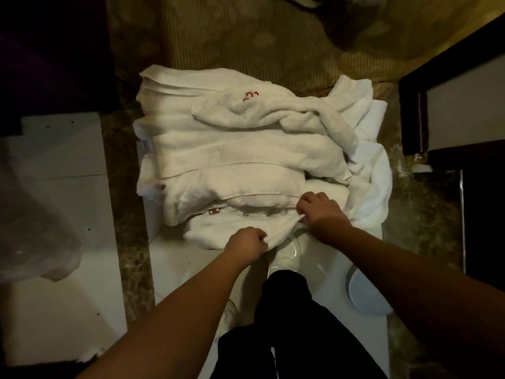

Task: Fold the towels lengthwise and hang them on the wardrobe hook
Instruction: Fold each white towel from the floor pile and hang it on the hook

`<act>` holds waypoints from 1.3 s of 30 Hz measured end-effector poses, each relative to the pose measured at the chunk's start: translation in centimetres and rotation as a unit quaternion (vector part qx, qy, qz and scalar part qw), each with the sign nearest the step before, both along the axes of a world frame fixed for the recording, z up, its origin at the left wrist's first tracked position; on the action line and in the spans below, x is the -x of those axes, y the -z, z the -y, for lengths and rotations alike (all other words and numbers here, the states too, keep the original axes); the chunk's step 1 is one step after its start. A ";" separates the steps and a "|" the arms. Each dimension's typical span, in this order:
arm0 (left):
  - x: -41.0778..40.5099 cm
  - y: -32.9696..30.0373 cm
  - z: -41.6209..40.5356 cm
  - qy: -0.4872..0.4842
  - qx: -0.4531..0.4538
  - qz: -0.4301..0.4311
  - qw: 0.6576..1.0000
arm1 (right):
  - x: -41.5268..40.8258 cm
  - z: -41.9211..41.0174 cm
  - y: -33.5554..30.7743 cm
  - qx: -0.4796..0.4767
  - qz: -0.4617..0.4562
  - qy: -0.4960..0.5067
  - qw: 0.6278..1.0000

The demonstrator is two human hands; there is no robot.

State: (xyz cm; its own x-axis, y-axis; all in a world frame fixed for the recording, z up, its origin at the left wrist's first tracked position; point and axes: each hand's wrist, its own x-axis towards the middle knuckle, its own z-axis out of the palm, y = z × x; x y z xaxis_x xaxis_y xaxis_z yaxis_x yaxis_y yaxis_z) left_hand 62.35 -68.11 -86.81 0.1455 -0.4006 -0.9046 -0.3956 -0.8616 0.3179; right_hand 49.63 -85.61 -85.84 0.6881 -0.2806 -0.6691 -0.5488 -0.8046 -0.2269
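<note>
- Pile (232, 149): several white towels lie heaped on the floor, most folded into long bands that run left to right and overlap one another.
- Top towel (273, 113): crumpled across the far right of the pile, with a small red embroidered mark (250, 95) facing up.
- Near towel (240, 228): the lowest band at the near edge of the pile, lying partly on the pale floor tile (175, 258); a second red mark (214, 212) shows just beyond its far edge.
- Left hand (246, 242): fingers curled into a fist, pinching the near edge of the near towel at its right end.
- Right hand (318, 210): fingers curled down, gripping the same towel's far right corner, just beside the fold of the band above it.
- White sheet (374, 176): brighter, smoother cloth bunched against the right side of the pile, reaching down past the right wrist.
- Shoe (287, 255): a white shoe below the two hands, with a dark trouser leg (287, 310) rising toward the camera.
- Carpet (246, 45): patterned ochre carpet beyond the pile; a mottled stone strip (128, 214) borders the tile on the left.
- Plastic bag (35, 242): translucent, at the left edge, resting on white tile.
- Dark frame (412, 113): dark wooden edge at the upper right; what it belongs to cannot be told.
- Pale disc (366, 294): a round, bluish-white thing on the floor under the right forearm.
</note>
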 end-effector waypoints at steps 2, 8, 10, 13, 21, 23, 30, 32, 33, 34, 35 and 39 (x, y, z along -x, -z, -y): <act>0.5 -1.6 -0.8 -0.020 0.014 0.002 1.000 | 1.8 -0.4 -1.7 -0.016 0.045 0.020 0.999; -0.4 -11.0 -3.3 -0.232 0.043 -0.065 0.969 | 2.3 -3.1 -10.6 -0.145 0.026 0.203 0.968; -1.4 -14.9 -4.0 -0.287 0.062 -0.062 0.954 | 1.2 -3.8 -14.2 -0.177 0.012 0.284 0.942; -2.6 -20.5 -5.1 -0.320 0.085 -0.058 0.942 | -0.4 -4.7 -19.8 -0.201 0.027 0.325 0.924; -4.9 -35.2 -9.0 -0.371 0.161 0.003 0.915 | -4.2 -7.8 -35.3 -0.280 0.074 0.358 0.888; -5.0 -38.7 -10.0 -0.405 0.189 0.037 0.894 | -5.0 -8.7 -38.6 -0.279 0.083 0.351 0.890; -0.8 -50.2 -13.8 -0.506 0.183 -0.111 0.836 | -7.7 -11.6 -49.4 -0.357 0.139 0.475 0.792; 0.8 -52.4 -14.7 -0.467 0.197 -0.130 0.852 | -8.3 -12.6 -52.0 -0.393 0.165 0.513 0.745; 1.6 -53.7 -15.3 -0.448 0.200 -0.127 0.862 | -8.5 -13.1 -53.5 -0.399 0.175 0.528 0.729; 2.4 -54.8 -15.8 -0.429 0.204 -0.124 0.871 | -8.6 -13.7 -55.0 -0.393 0.184 0.544 0.718; 3.3 -56.0 -16.1 -0.412 0.216 -0.128 0.876 | -8.7 -14.1 -56.6 -0.389 0.193 0.559 0.707; 5.8 -60.1 -16.3 -0.397 0.287 -0.107 0.865 | -8.2 -15.4 -62.1 -0.440 0.214 0.593 0.639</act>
